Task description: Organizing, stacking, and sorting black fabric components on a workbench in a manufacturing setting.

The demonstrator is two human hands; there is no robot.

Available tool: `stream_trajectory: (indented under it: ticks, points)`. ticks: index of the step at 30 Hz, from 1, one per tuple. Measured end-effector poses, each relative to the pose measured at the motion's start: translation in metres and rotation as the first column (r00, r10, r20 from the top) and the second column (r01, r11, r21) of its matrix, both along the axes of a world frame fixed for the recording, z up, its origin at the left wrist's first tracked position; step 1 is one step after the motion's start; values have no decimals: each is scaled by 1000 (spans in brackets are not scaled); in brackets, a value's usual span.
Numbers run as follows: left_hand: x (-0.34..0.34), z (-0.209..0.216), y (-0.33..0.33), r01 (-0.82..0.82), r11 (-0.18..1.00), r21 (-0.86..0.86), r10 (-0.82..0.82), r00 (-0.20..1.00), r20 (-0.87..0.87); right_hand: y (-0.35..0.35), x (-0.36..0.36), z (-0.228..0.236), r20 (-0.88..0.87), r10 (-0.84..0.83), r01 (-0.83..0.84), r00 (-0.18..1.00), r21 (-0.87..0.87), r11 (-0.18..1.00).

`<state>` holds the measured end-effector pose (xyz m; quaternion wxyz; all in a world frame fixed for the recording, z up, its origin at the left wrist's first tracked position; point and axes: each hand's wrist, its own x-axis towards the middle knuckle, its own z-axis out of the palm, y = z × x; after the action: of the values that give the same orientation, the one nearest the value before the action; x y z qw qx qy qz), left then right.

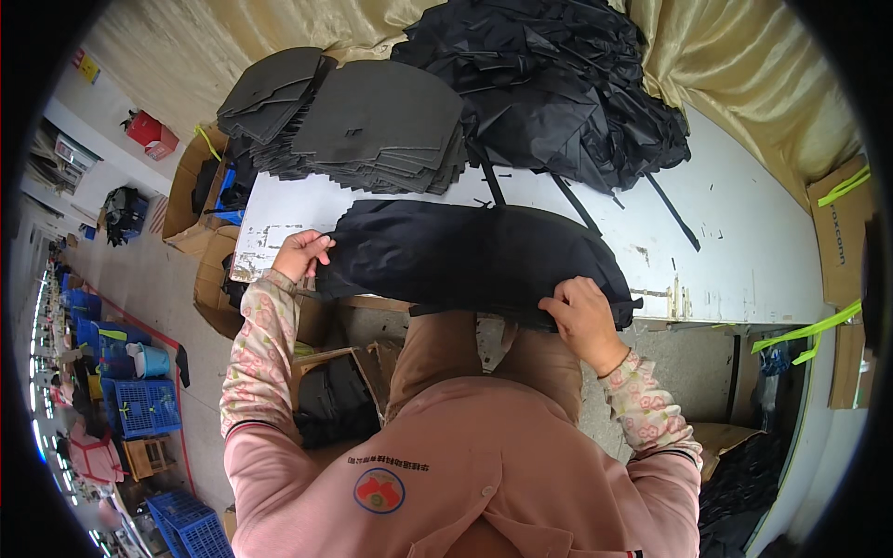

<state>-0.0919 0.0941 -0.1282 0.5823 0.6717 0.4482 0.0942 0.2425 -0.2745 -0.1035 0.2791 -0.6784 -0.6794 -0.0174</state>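
"What's that on the near side of the white worktable [735, 260]?"

"A long, curved piece of smooth black fabric [474, 251]. It lies across the front of the table, its near edge drooping over the rim above the person's lap."

"And the hands?"

"The left hand [302, 256] is at its left end, thumb and fingertips pinched together on the edge. The right hand [588, 321] rests at the near edge toward the other end, fingers curled, thumb bent. I can't tell from here whether those fingers grip the cloth or only press on it."

"What's stacked behind it?"

"Dark grey, flat, round-cornered panels [377, 112], piled at the back left. Beside them, to the right, there's a big crumpled heap of shiny black material [549, 93]."

"And those thin things?"

"Narrow black strips [672, 212], lying on the white top between the heap and the fabric's right end."
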Motion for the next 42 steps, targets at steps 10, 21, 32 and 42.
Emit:
stream_trajectory:
  ticks: [10,21,32,42]
  points:
    - [-6,-7,12,126,989,75,-123,991,-43,-1,6,7,-212,71,-115,975,-201,973]
    - [-39,11,45,208,703,680,-154,978,-140,-10,5,-8,-18,167,-156,986,-470,869]
    - [75,129,-87,131,72,989,-372,923,-96,73,11,66,-867,177,-352,466,2,936]
    - [122,135,-103,188,353,917,-558,829,45,117,-47,56,-964,152,-423,217,48,905]
